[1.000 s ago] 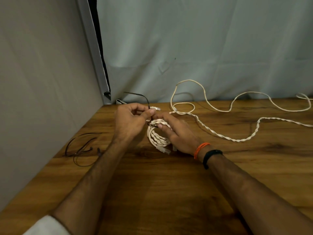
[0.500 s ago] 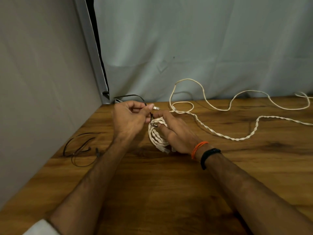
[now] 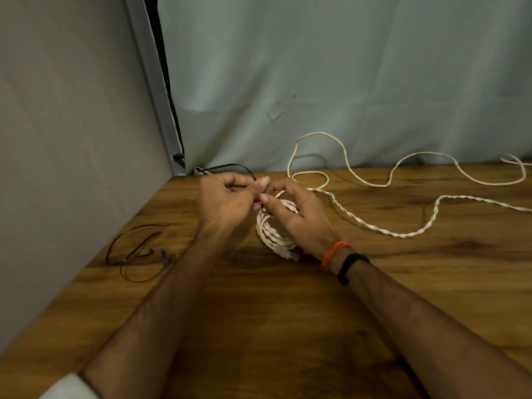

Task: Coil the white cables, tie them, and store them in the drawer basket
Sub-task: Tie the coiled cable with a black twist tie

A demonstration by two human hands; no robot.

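- Presently, the left hand (image 3: 224,201) is closed, thumb and fingers pinching a thin black tie (image 3: 230,167) above the coiled white cable (image 3: 272,231).
- Right hand (image 3: 299,217) is curled around the coil, fingertips closed on the tie at its top.
- Coil rests on the wooden table (image 3: 259,326), between both hands.
- Loose white cable (image 3: 383,230) trails rightward across the table.
- Spare black ties (image 3: 135,254) lie near the left edge.

Coiled cable (image 3: 273,231) on table (image 3: 288,326), loose cable (image 3: 403,233) right, ties (image 3: 135,254) left.
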